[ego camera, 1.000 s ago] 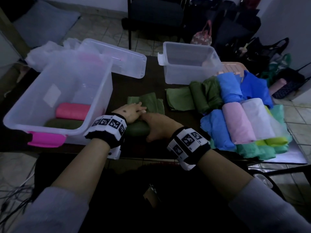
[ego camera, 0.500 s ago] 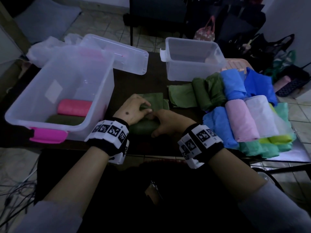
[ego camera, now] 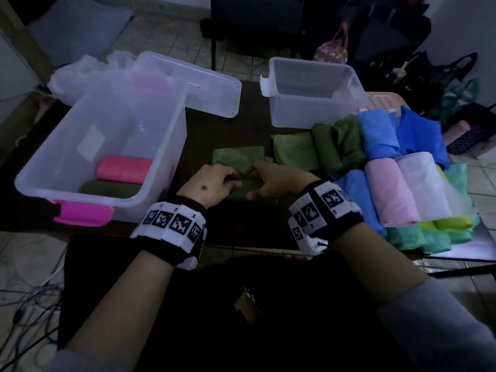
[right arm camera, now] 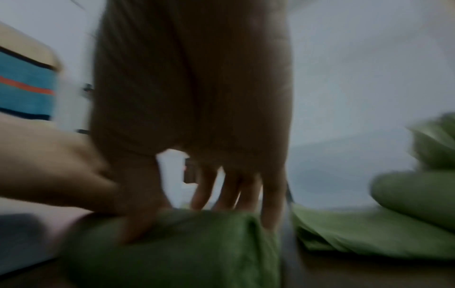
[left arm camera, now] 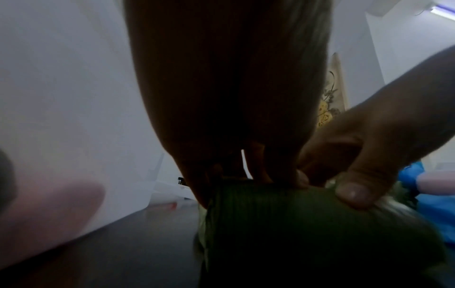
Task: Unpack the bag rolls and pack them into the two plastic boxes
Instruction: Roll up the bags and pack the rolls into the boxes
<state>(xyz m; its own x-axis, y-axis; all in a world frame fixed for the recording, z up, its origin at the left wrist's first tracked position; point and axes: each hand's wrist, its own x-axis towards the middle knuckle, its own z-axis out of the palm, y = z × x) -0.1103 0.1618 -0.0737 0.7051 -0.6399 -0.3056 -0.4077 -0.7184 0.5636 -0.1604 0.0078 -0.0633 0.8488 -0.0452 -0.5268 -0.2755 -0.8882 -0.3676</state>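
A dark green bag roll (ego camera: 248, 189) lies on the dark table in front of me, with its flat loose tail (ego camera: 237, 157) stretching away. My left hand (ego camera: 222, 182) grips the roll's left part, fingers curled over its far side (left arm camera: 256, 171). Beside it, my right hand (ego camera: 264, 181) grips the right part, thumb pressed on the near face (left arm camera: 354, 190). The right wrist view is blurred but shows the roll (right arm camera: 172, 253) under the fingers. The left clear box (ego camera: 166, 146) holds a pink roll (ego camera: 124, 170) and a dark green roll (ego camera: 110, 189). The right clear box (ego camera: 314, 114) looks empty.
A pile of rolls lies at the right: olive green (ego camera: 335, 146), blue (ego camera: 375, 132), pink (ego camera: 389, 194), white (ego camera: 421, 183), teal and yellow below. A clear lid (ego camera: 206, 87) lies behind the left box. Bags and a chair stand beyond the table.
Both hands have moved away from me along the green tail, rolling the bundle forward. The fingers have curled more tightly over it and less flat tail shows.
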